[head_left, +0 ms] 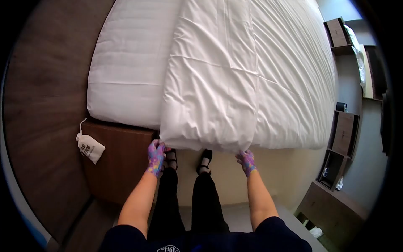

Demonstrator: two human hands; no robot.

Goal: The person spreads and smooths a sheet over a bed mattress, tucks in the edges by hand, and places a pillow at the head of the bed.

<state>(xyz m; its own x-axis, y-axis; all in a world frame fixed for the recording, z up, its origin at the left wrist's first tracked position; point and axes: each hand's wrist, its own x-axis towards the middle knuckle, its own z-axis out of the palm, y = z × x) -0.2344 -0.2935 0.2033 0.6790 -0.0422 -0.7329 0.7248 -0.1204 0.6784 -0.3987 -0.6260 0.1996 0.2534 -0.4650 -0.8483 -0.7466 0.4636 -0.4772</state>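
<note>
Duvet (289, 84) lies across the bed (126, 75), its folded-back band (210, 96) reaching the near edge. Left hand (156, 154) pinches the band's corner, right hand (246, 160) its other end, probably spaced to keep it straight; each grip's underside is hard to see.

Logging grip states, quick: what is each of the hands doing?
Left hand: closed, holding the white cover at its folded corner.
Right hand: closed, holding its near edge.
</note>
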